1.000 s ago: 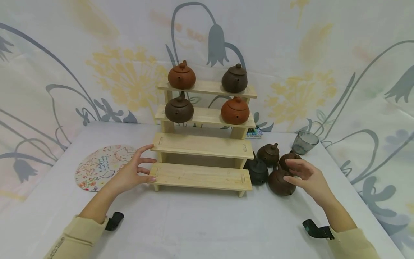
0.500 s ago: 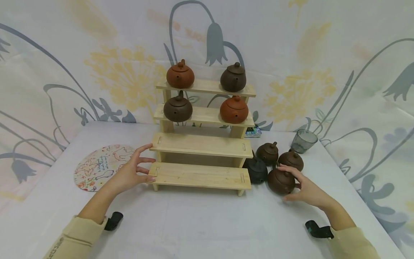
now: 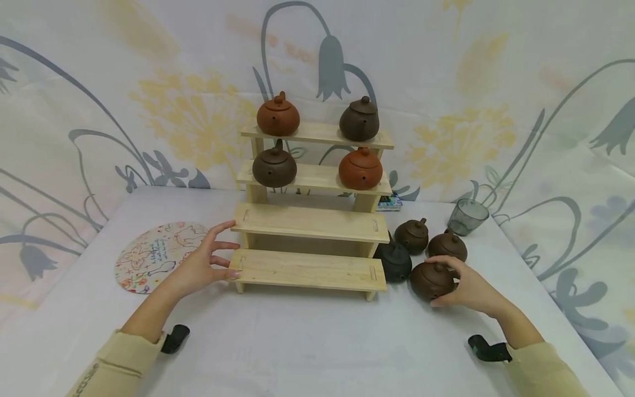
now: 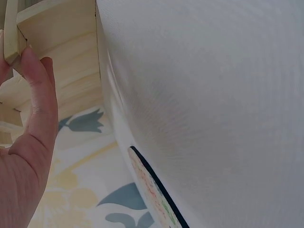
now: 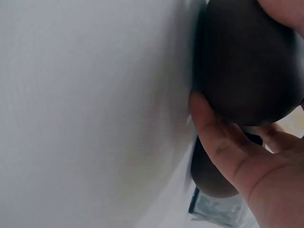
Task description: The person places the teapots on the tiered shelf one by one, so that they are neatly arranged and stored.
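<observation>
At the left end of a stepped wooden display stand (image 3: 307,270), my left hand (image 3: 205,264) grips the edge, with the thumb at the lowest step and the index fingertip at the step above. The left wrist view shows fingers (image 4: 35,76) against a board end (image 4: 14,47). My right hand (image 3: 468,286) holds a dark brown teapot (image 3: 430,280) between thumb and fingers at the right of the stand. In the right wrist view the teapot's body (image 5: 251,61) fills the space between the fingers. Whether its base touches the table cannot be seen.
Beside the held teapot stand a black teapot (image 3: 395,263) and brown teapots (image 3: 412,236) (image 3: 448,246). A glass cup (image 3: 468,216) is behind them. Several teapots, including an orange-red teapot (image 3: 360,171), sit on the upper steps. A round patterned mat (image 3: 149,256) lies left.
My right hand has come down from above the teapots and closed around the front brown one, which has tilted slightly. My left hand has stayed at the stand.
</observation>
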Demonstrator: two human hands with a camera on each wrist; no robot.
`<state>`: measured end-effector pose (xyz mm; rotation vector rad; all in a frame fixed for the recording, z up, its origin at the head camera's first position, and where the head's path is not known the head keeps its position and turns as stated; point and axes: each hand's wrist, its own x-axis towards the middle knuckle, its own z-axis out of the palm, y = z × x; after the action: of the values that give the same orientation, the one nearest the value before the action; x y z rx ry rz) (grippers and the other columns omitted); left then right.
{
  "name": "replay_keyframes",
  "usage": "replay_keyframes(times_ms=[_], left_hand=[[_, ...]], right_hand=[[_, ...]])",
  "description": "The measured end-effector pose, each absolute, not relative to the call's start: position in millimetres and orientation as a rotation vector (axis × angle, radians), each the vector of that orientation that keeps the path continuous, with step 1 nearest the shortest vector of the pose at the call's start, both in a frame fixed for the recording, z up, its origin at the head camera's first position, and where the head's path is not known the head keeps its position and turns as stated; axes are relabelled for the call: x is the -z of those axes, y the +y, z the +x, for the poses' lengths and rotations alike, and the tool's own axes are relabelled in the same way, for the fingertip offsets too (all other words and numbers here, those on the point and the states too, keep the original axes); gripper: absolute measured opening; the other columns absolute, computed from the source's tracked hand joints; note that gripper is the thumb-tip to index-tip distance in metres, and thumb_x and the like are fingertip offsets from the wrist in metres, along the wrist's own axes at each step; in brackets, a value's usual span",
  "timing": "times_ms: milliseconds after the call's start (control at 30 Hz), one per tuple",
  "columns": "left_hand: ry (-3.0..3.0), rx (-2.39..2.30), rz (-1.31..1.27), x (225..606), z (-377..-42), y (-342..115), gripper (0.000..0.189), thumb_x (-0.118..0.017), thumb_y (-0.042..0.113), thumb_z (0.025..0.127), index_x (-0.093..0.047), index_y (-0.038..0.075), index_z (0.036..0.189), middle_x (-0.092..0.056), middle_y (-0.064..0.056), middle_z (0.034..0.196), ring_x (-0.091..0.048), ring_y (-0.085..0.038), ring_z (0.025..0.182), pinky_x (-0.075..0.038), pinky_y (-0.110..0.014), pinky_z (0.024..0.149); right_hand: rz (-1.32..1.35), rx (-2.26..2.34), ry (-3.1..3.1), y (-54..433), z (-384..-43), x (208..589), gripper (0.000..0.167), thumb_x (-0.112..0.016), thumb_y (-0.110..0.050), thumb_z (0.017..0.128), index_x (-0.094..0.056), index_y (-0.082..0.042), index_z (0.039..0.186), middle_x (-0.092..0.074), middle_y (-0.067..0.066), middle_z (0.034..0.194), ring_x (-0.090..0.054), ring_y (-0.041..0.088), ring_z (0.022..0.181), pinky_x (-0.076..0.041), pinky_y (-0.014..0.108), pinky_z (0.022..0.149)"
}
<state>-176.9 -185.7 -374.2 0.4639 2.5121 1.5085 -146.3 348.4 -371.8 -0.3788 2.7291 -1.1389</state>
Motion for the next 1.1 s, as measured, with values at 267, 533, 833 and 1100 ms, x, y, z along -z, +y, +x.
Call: replay_keyframes(times_ms=[267, 533, 833, 1100], left_hand=[[2.497, -1.529, 0.452, 373, -176, -185, 0.1, -0.076, 0.001, 0.075, -0.013, 0.026, 0.148, -0.046, -0.025, 0.13, -0.06, -0.031, 0.092, -0.05, -0.035, 0.068], [2.491, -1.538, 0.459, 374, -176, -184, 0.1, -0.077, 0.001, 0.074, -0.013, 0.024, 0.148, -0.046, -0.026, 0.13, -0.06, -0.03, 0.091, -0.049, -0.035, 0.068], [2.483, -1.556, 0.452, 372, -175, -184, 0.1, -0.076, 0.0, 0.074, -0.013, 0.023, 0.148, -0.045, -0.028, 0.13, -0.061, -0.03, 0.091, -0.05, -0.033, 0.067], [2.472, -1.561, 0.451, 372, -175, -184, 0.1, -0.076, 0.001, 0.074, -0.013, 0.024, 0.148, -0.045, -0.028, 0.13, -0.06, -0.03, 0.091, -0.05, -0.034, 0.067]], right_hand=[[-0.342, 1.153, 2.755, 349, -135, 359, 0.081, -0.088, -0.021, 0.062, -0.046, -0.012, 0.13, -0.034, 0.019, 0.134, -0.043, 0.047, 0.112, -0.045, 0.044, 0.077], [-0.464, 1.269, 2.764, 342, -124, 341, 0.078, -0.086, -0.011, 0.063, -0.047, -0.012, 0.131, -0.046, 0.007, 0.124, -0.052, 0.009, 0.097, -0.049, 0.031, 0.067], [-0.729, 1.326, 2.727, 310, -131, 322, 0.077, -0.085, -0.005, 0.064, -0.048, -0.01, 0.131, -0.047, 0.007, 0.12, -0.057, 0.012, 0.095, -0.049, 0.028, 0.075], [-0.869, 1.378, 2.665, 276, -143, 307, 0.078, -0.087, -0.007, 0.062, -0.05, -0.013, 0.131, -0.051, 0.006, 0.125, -0.055, 0.013, 0.102, -0.045, 0.024, 0.083]])
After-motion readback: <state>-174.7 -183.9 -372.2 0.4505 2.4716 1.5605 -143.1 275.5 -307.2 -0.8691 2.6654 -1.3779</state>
